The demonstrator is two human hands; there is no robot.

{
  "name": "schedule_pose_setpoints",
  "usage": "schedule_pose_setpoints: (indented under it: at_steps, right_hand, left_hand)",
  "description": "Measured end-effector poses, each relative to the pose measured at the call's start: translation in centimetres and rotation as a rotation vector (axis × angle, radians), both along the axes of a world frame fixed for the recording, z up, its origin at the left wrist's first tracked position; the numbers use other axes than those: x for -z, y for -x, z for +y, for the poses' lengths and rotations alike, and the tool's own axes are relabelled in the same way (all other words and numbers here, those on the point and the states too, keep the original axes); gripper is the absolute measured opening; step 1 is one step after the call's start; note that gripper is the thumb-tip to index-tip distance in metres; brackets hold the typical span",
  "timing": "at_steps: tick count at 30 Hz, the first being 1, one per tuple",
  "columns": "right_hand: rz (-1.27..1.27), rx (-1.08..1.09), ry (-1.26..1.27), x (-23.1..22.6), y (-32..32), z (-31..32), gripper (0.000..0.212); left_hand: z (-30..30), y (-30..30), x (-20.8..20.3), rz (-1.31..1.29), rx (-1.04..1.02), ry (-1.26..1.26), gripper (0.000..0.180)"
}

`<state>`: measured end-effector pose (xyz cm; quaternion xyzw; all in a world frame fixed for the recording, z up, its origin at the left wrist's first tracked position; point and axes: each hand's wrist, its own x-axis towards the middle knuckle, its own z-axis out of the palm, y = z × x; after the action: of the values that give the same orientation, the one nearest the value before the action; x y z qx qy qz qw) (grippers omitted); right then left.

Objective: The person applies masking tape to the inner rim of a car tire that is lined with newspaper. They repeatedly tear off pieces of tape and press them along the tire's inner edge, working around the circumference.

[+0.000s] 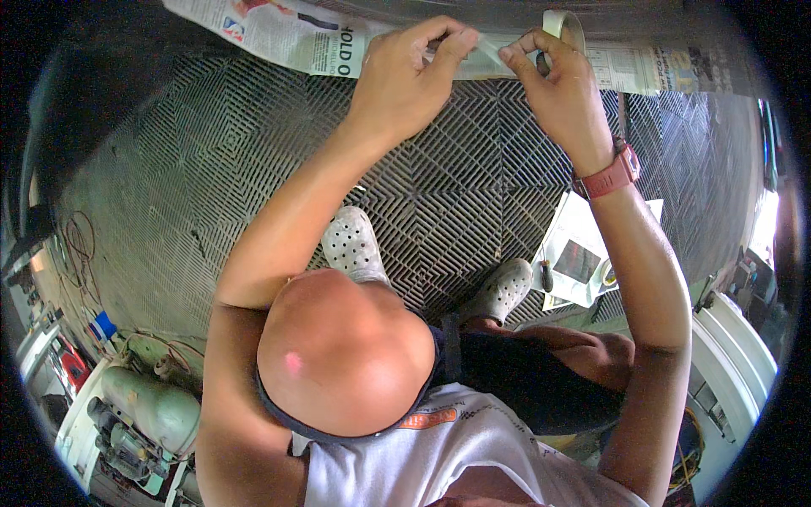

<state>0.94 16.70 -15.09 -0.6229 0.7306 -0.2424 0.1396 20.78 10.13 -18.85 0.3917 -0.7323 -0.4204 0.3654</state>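
Observation:
At the top of the view, a short pale strip of masking tape (490, 49) stretches between my two hands. My left hand (407, 74) is closed, pinching one end between thumb and fingers. The other end meets the thumb and index finger of my right hand (553, 89), also closed in a pinch. A cream roll of masking tape (576, 30) stands upright at my right hand's fingers, partly hidden behind them. Behind both hands a long band of newspaper (291, 49) runs along the lower edge of a dark, glossy surface.
Dark ribbed floor tiles (253, 160) lie below. By my right shoe, loose newspaper sheets (568, 221) lie with a dark-handled tool (547, 275) on them. A pale green tank (160, 406) stands at lower left, with a reddish hose (80, 241) beyond. White cabinetry (739, 355) is at right.

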Motion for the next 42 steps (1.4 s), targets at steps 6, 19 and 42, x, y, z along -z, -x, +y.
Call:
schedule_pose_setpoints:
  at_steps: [6,19,42]
  right_hand:
    - [0.200,0.110,0.442,1.7,-1.5,-2.8,0.016]
    - [0.010,0.290,0.585,5.0,-4.1,-7.5,0.024]
    - [0.060,0.328,0.671,7.3,-2.1,-7.0,0.018]
  left_hand:
    - [-2.1,-0.2,1.1,0.210,-0.066,-0.447,0.040]
    - [-9.4,0.4,2.4,1.015,0.330,-0.829,0.028]
    - [-9.3,3.9,3.8,1.209,0.396,-1.099,0.024]
